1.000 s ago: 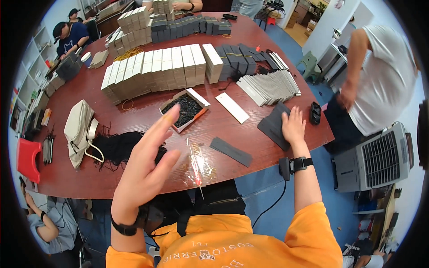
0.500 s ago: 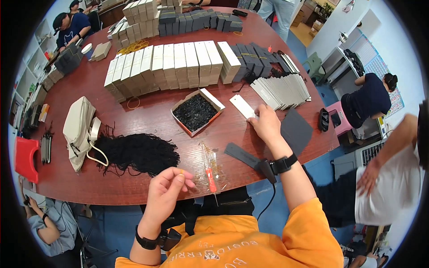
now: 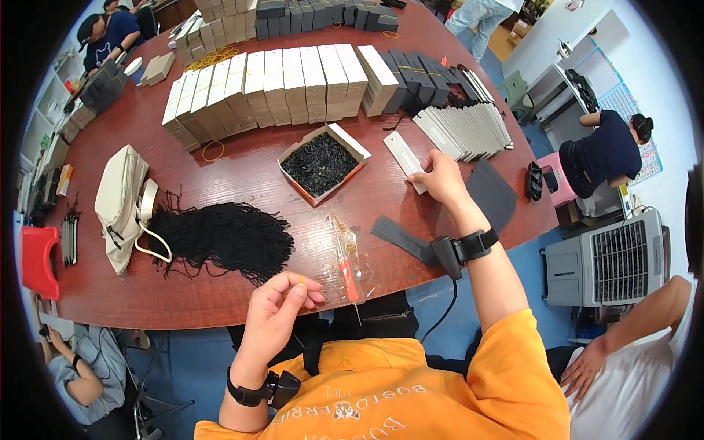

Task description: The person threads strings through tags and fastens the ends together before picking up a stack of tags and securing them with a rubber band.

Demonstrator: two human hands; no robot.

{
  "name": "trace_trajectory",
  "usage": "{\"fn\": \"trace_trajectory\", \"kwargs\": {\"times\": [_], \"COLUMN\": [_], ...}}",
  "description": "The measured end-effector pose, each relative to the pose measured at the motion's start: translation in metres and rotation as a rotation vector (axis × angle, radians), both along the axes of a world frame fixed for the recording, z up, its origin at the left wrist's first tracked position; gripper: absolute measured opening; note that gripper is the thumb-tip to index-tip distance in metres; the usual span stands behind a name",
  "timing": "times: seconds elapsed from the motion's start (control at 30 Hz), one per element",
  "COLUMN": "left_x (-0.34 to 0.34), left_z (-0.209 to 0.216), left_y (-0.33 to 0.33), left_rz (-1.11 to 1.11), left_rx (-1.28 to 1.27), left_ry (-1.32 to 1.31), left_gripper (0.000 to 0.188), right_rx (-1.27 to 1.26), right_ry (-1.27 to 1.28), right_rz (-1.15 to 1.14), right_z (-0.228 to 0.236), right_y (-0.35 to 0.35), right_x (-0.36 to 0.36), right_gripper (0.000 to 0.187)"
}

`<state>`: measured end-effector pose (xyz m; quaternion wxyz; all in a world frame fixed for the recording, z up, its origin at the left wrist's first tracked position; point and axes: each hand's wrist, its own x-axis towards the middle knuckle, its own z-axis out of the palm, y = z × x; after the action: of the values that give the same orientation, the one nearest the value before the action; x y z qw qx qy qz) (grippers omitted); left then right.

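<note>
My right hand (image 3: 444,180) pinches the near end of a pale card tag (image 3: 402,154), a long strip with a small hole at its far end. Just beyond it, a fanned row of similar grey-white tags (image 3: 463,132) lies on the table. My left hand (image 3: 282,312) hovers over the front edge, thumb pressed to the fingers; a small yellowish spot shows there, too tiny to name. Between my hands lies a red-handled awl (image 3: 348,282) on clear plastic. Left of it spreads a heap of black cords (image 3: 227,242). An open box (image 3: 323,165) holds small black pieces.
Tall stacks of pale tags (image 3: 275,84) and dark tag bundles (image 3: 418,77) line the far side. A beige bag (image 3: 121,209) sits at left, dark grey sheets (image 3: 490,196) at right. A person's arm (image 3: 631,334) is close on my right, near an air cooler (image 3: 612,257).
My right hand has shifted slightly with the tag, which now looks more turned and tilted. The person in white at right has moved lower, uncovering the air cooler. My left hand keeps its pinch.
</note>
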<state>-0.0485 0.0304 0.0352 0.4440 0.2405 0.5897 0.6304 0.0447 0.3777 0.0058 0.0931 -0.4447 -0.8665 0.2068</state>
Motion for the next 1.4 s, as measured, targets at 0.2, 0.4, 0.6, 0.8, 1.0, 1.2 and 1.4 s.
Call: {"fn": "trace_trajectory", "kwargs": {"times": [0.2, 0.4, 0.6, 0.8, 1.0, 1.2, 1.4], "left_x": [-0.001, -0.003, -0.007, -0.021, -0.035, -0.048, -0.044], "left_z": [0.000, -0.003, 0.000, 0.004, 0.002, -0.007, -0.010], "left_y": [0.000, 0.000, 0.003, -0.010, -0.024, -0.051, -0.056], "left_rz": [0.000, 0.026, 0.048, 0.113, 0.419, 0.640, 0.675], "left_rx": [-0.005, -0.008, -0.024, -0.022, 0.070, 0.228, 0.120], "left_ry": [0.016, 0.047, 0.059, 0.083, -0.065, -0.331, -0.328], "left_gripper": [0.018, 0.020, 0.020, 0.019, 0.028, 0.027, 0.022], "right_rx": [-0.416, -0.683, -0.551, -0.448, -0.120, 0.037, 0.276], "right_ry": [0.385, 0.576, 0.537, 0.609, 0.306, 0.224, 0.276], "right_rz": [0.033, -0.060, -0.088, 0.038, 0.126, 0.160, 0.253], "right_z": [0.013, 0.025, 0.011, 0.001, -0.007, -0.004, 0.018], "right_y": [0.004, 0.000, -0.001, -0.010, -0.025, -0.033, -0.059], "right_x": [0.014, 0.029, 0.030, 0.027, 0.028, 0.023, 0.026], "right_gripper": [0.017, 0.011, 0.009, 0.013, 0.014, 0.016, 0.018]}}
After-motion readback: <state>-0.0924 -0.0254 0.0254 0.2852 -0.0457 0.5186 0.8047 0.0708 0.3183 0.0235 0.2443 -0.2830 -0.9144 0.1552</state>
